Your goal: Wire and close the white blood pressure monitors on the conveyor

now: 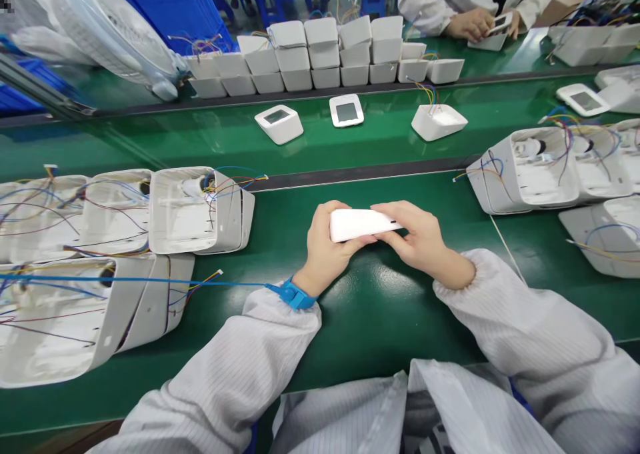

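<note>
Between my two hands is a white plastic device housing (357, 225), held above the green tabletop with a smooth side towards me. My left hand (327, 247) wraps its left end, thumb along the lower edge. Fingers of my right hand (415, 234) pinch the narrower right end, close to a small dark slot. Whether the housing has a screen cannot be seen from this side. A blue wrist strap (295, 295) circles my left wrist, its cord running off to the left.
Open white housings with loose wires (195, 214) stand at left, and more housings (525, 167) at right. On the green strip ahead lie a screened unit (279, 122), a screen panel (347, 111) and a wired shell (437, 121). Stacked shells (325, 54) and a co-worker's hands (470, 26) are beyond.
</note>
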A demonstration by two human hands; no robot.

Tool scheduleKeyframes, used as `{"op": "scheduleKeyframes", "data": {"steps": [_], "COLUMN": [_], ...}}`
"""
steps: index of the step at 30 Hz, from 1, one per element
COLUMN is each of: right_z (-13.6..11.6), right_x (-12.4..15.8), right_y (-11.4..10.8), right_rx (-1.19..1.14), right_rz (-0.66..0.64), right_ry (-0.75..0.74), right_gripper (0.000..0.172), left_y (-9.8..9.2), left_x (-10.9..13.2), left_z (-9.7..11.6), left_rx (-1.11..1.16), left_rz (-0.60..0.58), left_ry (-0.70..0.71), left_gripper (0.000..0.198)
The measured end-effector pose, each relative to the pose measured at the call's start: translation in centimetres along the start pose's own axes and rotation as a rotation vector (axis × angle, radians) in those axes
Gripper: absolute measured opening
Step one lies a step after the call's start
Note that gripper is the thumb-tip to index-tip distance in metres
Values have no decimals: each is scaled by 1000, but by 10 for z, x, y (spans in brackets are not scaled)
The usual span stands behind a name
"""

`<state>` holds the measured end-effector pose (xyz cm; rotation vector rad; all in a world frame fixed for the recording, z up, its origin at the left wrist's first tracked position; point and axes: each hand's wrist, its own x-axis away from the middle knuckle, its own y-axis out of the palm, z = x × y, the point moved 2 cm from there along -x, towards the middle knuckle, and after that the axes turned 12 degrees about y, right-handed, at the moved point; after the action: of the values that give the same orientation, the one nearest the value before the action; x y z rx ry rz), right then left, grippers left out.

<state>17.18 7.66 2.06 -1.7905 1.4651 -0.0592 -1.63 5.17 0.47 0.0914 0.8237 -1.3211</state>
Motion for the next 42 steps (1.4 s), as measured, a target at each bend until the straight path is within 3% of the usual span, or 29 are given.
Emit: {"op": "scheduleKeyframes", "data": {"steps": [6,10,15,17,20,24,28,31,34,38,40,42], "right_z": [4,19,54,66,75,73,74,82,90,95,94,92], "right_x": [-10,-13,-21,-33,-70,-143,-217,-257,-281,-293,-292,-288], "right_y": [-1,-7,-14,-9,11,62,110,131,141,148,149,144], "right_rx": [44,178,220,184,154,170,248,320,385,579,641,659], "right_rz": [-107,-86,89,101,67,34,24,-76,-195,-396,-420,-357], "right_ry": [49,68,350,458,510,444,349,309,247,153,134,159], "right_gripper": [35,44,51,55,60,70,53,43,41,42,44,43], "left_y": [3,8,5,3,3,8,15,19,20,19,19,19], "left_x": [-1,4,2,0,-3,-3,-4,-4,-5,-6,-6,-5], "left_z": [-10,-14,-14,-12,-9,-9,-12,-14,-14,-14,-14,-13], "left_rx": [53,84,63,72,131,208,221,213,199,192,197,214], "left_rz": [13,-9,175,224,189,103,60,25,-12,-51,-69,-76], "left_ry": [-19,19,65,100,140,145,131,130,134,140,128,112], "left_gripper": [61,64,52,42,26,15,11,9,8,10,10,9]}}
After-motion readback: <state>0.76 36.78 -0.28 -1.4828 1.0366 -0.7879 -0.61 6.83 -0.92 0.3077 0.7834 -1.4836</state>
